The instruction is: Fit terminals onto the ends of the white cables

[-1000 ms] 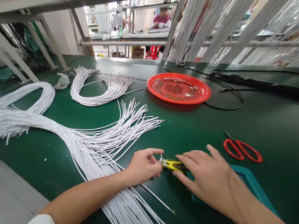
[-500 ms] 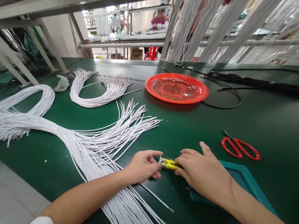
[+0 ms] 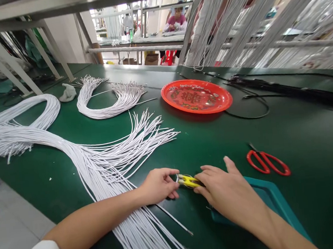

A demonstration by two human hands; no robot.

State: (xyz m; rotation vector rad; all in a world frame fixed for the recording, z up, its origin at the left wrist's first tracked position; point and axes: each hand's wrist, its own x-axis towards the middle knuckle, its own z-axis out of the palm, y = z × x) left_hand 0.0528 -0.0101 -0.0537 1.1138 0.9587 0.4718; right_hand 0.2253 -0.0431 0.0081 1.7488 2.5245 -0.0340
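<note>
In the middle foreground, my right hand [image 3: 222, 186] is closed around yellow thread snips [image 3: 191, 181], with its thumb raised apart. The snips' metal end points left, toward my left hand [image 3: 160, 185]. My left fingers are pinched at that end, by a small whitish piece too small to name. Beneath my left forearm spreads a large bundle of white wires [image 3: 97, 175], its loose ends fanning out to the right and toward me. A teal tray [image 3: 277, 196] is partly covered by my right hand and wrist.
Red-handled scissors [image 3: 267, 161] lie right of my right hand. Farther back are a red oval tray [image 3: 197, 107], black cables [image 3: 294, 93], a tied bundle of white wires [image 3: 102, 111] and a crumpled whitish glove-like item [image 3: 68, 93]. A metal shelf bar [image 3: 82, 2] crosses overhead. A person sits beyond.
Both hands stay almost in place around the yellow snips. The small whitish piece at my left fingertips has shifted slightly. The camera view has tilted a little.
</note>
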